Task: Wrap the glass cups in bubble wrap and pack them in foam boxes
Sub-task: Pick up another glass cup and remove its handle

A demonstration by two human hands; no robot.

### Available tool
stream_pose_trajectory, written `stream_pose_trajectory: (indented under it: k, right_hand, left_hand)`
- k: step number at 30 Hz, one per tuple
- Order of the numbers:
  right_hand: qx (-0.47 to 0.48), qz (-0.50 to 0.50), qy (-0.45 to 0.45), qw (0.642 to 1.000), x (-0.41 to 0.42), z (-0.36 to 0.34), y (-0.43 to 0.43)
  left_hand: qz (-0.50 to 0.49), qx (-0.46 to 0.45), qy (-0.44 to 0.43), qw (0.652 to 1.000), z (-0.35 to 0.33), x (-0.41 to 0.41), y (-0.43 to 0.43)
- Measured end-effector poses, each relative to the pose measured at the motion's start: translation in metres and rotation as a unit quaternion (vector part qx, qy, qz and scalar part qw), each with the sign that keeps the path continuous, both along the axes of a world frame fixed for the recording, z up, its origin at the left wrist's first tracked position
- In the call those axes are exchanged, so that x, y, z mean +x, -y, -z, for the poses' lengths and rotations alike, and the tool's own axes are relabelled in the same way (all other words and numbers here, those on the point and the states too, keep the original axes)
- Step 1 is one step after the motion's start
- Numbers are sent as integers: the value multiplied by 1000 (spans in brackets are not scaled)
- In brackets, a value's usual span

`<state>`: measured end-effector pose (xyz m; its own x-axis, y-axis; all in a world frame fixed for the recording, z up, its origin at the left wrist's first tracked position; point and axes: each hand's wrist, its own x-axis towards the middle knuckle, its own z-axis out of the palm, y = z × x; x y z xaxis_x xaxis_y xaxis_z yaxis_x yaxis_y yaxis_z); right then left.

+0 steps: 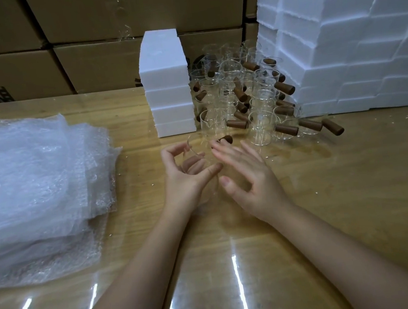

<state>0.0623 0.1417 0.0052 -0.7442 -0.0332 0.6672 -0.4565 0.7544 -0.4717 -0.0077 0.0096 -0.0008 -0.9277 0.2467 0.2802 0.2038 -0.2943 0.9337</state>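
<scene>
Where both bare forearms reach in from the near edge over the glossy wooden table [329,191], the left hand [185,179] curls its fingers and thumb round a clear glass cup [198,155], whose rim tilts away towards the far side; the fingers show through the glass. Just right of it the right hand [248,174] is spread and relaxed, gripping nothing, its fingertips close to a brown handle [227,139]. That handle may belong to the held cup, though the clear glass makes this hard to tell. To the left, at about the same depth, lies a thick stack of bubble wrap [31,189] sheets. Farther back, beyond the hands, a crowd of glass cups with brown handles [247,93] stands on the table, packed close together. On their left rises a short stack of white foam boxes [168,92]; on their right, a much larger pile of foam pieces [343,49]. Stacked cardboard cartons [101,64] form the far wall.
</scene>
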Motion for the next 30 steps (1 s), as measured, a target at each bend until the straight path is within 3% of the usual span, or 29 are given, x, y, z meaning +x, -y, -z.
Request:
stream_pose_trajectory:
  k: [5,13,18,23,30]
  right_hand:
    - [88,-40,-56,994,3,-2,5]
    - [110,-22,3,994,0,1,4]
    - [70,21,54,996,-2,1,0]
    - [64,70,40,995,-4,3,0]
    - [-16,99,28,995,-5,2,-3]
  left_hand:
    - [16,-28,-20,999,4,0,-1]
    - [76,-63,16,995,5,4,-2]
    - [83,-88,-34,992,4,6,-3]
    - [77,-71,-3,995,4,7,-3]
    - [29,-19,10,999,-1,1,1]
